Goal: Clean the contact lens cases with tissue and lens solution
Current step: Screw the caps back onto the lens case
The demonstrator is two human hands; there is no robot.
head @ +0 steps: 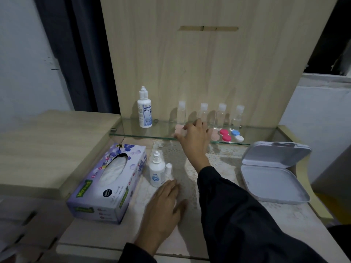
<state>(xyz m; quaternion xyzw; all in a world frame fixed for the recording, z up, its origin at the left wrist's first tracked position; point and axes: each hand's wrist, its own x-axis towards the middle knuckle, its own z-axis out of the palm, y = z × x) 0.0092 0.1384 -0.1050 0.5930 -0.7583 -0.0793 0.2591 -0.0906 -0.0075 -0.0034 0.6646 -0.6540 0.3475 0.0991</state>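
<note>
My right hand (192,136) reaches to the glass shelf (133,134) and grips a pale pink contact lens case (178,130) at its front edge. Further right on the shelf lie another pale pink case (214,136), a red case (225,135) and a blue and white case (237,135). My left hand (164,204) rests flat on the lace-covered table top, fingers straight. Just beyond it stands a small lens solution bottle (157,170) with its loose cap (168,168) beside it. A purple tissue box (108,184) lies at the left.
A larger solution bottle (144,109) stands at the shelf's left end. Several small clear bottles (220,115) line the back of the shelf against the wooden panel. An open grey hinged tin (273,175) sits at the right of the table. A wooden ledge (47,149) runs along the left.
</note>
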